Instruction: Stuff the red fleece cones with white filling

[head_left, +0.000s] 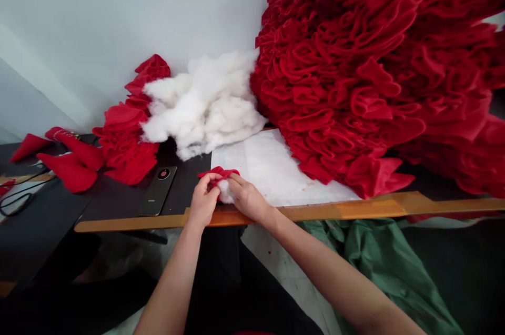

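Observation:
Near the table's front edge, my left hand (204,199) is closed on the side of a small red fabric piece (219,171). My right hand (248,195) is closed at the other side of it, fingers on the cloth's edge and a tuft of white stuffing (225,191). This tuft shows between the two hands, at the opening of the red cloth. Much of the cloth is covered by my fingers. Behind my hands lies a loose heap of white fiber stuffing (209,106).
A tall pile of red fabric pieces (339,77) rises at the right, partly on a white sheet (260,161). At the left are a phone (158,191), a smaller red stack (128,135), several plump red pieces (71,171) and a black cable (19,203). Green cloth (386,256) hangs below the wooden edge (339,211).

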Motion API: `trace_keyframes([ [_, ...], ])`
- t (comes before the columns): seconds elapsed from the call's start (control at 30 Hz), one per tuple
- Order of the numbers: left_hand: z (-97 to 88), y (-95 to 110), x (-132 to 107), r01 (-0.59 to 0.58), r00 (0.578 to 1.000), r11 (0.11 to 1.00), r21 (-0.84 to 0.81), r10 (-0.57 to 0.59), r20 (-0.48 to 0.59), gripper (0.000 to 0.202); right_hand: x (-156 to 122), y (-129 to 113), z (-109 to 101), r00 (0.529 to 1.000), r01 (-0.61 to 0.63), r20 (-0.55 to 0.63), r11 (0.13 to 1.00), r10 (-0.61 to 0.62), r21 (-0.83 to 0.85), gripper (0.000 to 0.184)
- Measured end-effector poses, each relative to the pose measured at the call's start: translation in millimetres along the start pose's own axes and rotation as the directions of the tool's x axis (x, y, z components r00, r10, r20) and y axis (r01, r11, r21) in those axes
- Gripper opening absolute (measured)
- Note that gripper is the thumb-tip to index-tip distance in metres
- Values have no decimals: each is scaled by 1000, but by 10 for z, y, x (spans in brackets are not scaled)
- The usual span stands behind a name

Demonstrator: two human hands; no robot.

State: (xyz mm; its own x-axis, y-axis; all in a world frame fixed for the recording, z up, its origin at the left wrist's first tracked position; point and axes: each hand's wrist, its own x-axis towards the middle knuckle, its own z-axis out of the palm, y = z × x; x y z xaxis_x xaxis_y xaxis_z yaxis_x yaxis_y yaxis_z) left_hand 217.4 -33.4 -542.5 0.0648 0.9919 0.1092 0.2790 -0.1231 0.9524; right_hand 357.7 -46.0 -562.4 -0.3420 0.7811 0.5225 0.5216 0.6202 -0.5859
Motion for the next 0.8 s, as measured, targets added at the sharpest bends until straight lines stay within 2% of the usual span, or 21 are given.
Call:
trace_keyframes([
  [0.07, -40, 19, -17, -119, 990, 978, 174, 129, -50, 20, 13, 9, 15, 999, -21, 23, 999, 22, -46, 40],
  [0.1, -48, 27, -31, -193, 970, 935, 298, 228, -87, 20, 22, 10, 25, 999, -34, 33, 997, 36, -67, 40],
  [0.2, -11, 34, -91, -346, 870, 756, 555, 481, -113, 21, 59, 19, 42, 995, -89, 38, 992, 93, -95, 34],
  [0.27, 50, 24, -139, -425, 815, 682, 595, 575, -75, 21, 83, 36, 38, 991, -133, 15, 989, 135, -70, 26],
  [0.4, 141, -32, -232, -598, 717, 593, 540, 697, 29, 19, 90, 76, 21, 984, -164, -62, 986, 165, 27, 16],
  [0.43, 145, -55, -251, -594, 715, 608, 526, 699, 0, 17, 83, 80, 15, 982, -164, -83, 985, 169, 59, 18],
  [0.5, 137, -113, -278, -499, 747, 706, 503, 644, -165, 12, 65, 72, -9, 978, -165, -108, 977, 180, 135, 27],
  [0.57, 128, -181, -284, -357, 794, 827, 434, 514, -325, 13, 47, 46, -55, 980, -163, -76, 962, 183, 217, 41],
  [0.6, 129, -213, -278, -300, 822, 869, 394, 445, -355, 16, 39, 31, -83, 983, -159, -43, 952, 176, 260, 47],
  [0.7, 160, -280, -228, -203, 890, 915, 349, 321, -324, 22, 12, 1, -137, 988, -146, 16, 920, 151, 363, 58],
  [0.8, 199, -285, -171, -173, 895, 908, 381, 306, -324, 25, -24, 27, -77, 991, -87, -71, 939, 116, 333, 45],
])
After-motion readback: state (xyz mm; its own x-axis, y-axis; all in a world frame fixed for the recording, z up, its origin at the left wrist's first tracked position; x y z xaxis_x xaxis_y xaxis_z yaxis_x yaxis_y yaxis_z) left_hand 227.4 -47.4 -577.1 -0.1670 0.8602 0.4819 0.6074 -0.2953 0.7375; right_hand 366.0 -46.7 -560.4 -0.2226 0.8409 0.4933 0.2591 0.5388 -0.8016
